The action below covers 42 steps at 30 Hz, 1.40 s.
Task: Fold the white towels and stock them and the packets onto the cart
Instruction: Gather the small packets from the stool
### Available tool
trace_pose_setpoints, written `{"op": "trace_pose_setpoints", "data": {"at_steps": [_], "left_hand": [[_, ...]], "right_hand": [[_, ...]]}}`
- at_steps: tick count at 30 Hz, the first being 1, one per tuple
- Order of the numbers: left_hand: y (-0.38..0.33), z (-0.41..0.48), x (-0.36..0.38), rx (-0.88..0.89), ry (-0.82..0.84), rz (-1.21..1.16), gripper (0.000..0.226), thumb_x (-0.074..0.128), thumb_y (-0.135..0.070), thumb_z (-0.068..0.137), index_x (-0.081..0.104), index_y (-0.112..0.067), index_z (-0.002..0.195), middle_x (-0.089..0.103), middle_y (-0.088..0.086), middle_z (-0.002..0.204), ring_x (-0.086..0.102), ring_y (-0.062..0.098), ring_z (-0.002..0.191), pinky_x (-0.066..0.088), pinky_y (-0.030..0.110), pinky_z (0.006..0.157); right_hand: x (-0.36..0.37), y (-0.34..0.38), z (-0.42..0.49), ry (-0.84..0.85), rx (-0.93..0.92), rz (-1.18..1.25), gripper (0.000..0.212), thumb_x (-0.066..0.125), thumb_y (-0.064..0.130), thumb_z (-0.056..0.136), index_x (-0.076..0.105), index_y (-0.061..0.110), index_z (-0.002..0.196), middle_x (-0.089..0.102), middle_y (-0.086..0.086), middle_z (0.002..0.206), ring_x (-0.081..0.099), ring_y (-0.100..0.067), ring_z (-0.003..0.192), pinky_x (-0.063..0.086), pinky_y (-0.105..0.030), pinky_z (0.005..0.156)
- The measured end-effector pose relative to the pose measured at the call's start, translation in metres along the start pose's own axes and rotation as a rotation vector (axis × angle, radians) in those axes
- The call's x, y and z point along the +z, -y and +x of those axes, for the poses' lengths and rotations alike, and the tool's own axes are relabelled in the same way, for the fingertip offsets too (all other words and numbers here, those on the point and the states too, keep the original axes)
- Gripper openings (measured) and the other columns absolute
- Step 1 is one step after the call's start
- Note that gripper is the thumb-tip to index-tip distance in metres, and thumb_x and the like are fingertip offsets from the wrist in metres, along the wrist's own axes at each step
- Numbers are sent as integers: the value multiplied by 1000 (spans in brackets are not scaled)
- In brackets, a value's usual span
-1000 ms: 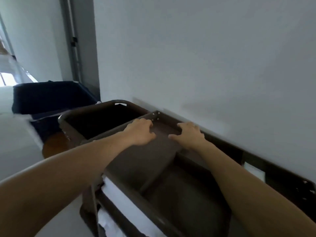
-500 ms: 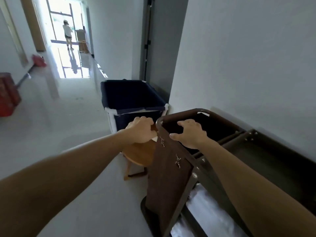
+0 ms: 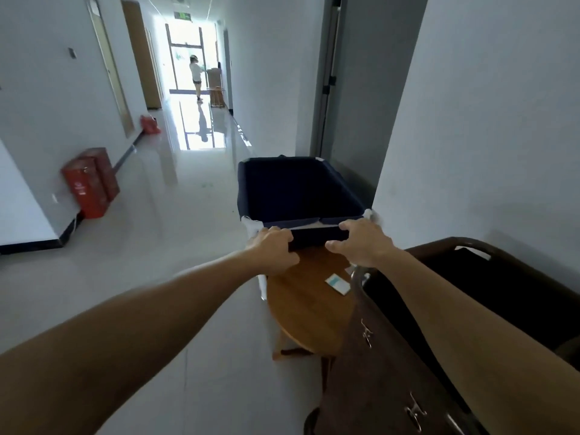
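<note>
My left hand [image 3: 274, 250] and my right hand [image 3: 365, 246] are stretched out side by side with fingers loosely curled and nothing visibly in them. They overlap the near rim of a dark navy fabric bin [image 3: 298, 186]; contact with it is unclear. Below the hands a small white and teal packet [image 3: 337, 282] lies on a round wooden stool [image 3: 301, 299]. The brown cart [image 3: 470, 244], with its brown bag [image 3: 379, 372], fills the lower right under my right forearm. No towel shows.
A white wall runs along the right, with a dark doorway [image 3: 328, 80] behind the bin. A long glossy corridor opens to the left. A red box [image 3: 91, 183] stands at the left wall. A person [image 3: 196, 73] stands far down the corridor.
The view has swung left from the cart's top tray to the corridor. Both hands moved from over the tray, past the bag's rim, to in front of the navy bin.
</note>
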<state>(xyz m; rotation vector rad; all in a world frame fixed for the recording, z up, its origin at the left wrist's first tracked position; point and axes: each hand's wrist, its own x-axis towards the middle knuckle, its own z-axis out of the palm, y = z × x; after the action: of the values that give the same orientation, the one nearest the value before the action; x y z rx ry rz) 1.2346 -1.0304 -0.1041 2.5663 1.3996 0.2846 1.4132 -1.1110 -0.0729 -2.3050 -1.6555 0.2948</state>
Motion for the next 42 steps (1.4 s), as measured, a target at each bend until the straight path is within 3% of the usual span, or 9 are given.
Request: {"op": "trace_pose_setpoints", "data": {"at_steps": [3,10,15,18,24,28,32,38,42], "left_hand": [[11,32,4,-17,-11,-22,16,59,-35,88,58,-20,96,57,2,94,57,19,80,55,33,67],[50,117,29,7,31,-72,35,60,-36,89,59,-19,120,58,3,112,53,18,95,54,35,82],[84,204,40,138,120,-82,36,55,-40,91,55,-22,122,53,0,119,51,20,105,50,42,88],[99,257,45,224,189,-110,43,55,-40,91,51,-21,130,50,1,124,49,23,108,49,40,86],[109,337,65,316,332,-88,56,55,-40,93,42,-21,144,46,4,135,47,26,119,48,42,93],[95,374,93,381,452,-92,54,56,-38,93,46,-17,142,47,7,138,49,28,121,49,44,97],[69,410,132,432,545,-54,53,55,-40,94,48,-16,141,50,9,137,53,29,119,50,43,96],[41,466,200,462,673,55,54,51,-40,97,42,-14,144,48,10,141,48,31,125,45,45,102],[31,495,249,455,756,112,49,51,-41,97,46,-14,137,49,10,136,50,30,121,47,44,98]], "right_hand": [[5,1,41,71,-21,17,66,63,52,92,46,18,146,50,-7,148,53,-29,129,46,-46,107],[22,2,140,197,35,-26,60,63,50,92,52,12,137,60,-6,128,58,-22,110,49,-36,97],[37,5,226,206,119,-22,37,64,45,91,64,10,103,68,-7,98,66,-21,91,54,-40,88],[46,4,273,191,191,-57,34,63,48,90,63,14,88,62,-3,85,59,-16,77,47,-32,68],[73,-16,321,230,378,6,36,63,45,91,66,10,101,65,-5,99,60,-21,92,48,-35,81],[96,-53,336,249,508,23,40,64,42,89,63,6,107,64,-11,111,58,-23,92,47,-35,80],[123,-99,357,316,610,110,29,59,42,93,54,14,94,53,-4,96,52,-20,89,36,-24,58],[193,-176,386,341,846,343,26,64,38,90,62,12,89,63,-9,100,58,-18,80,43,-27,61],[240,-208,394,292,1040,474,57,69,39,87,56,4,131,60,-15,127,60,-31,111,50,-33,91]]}}
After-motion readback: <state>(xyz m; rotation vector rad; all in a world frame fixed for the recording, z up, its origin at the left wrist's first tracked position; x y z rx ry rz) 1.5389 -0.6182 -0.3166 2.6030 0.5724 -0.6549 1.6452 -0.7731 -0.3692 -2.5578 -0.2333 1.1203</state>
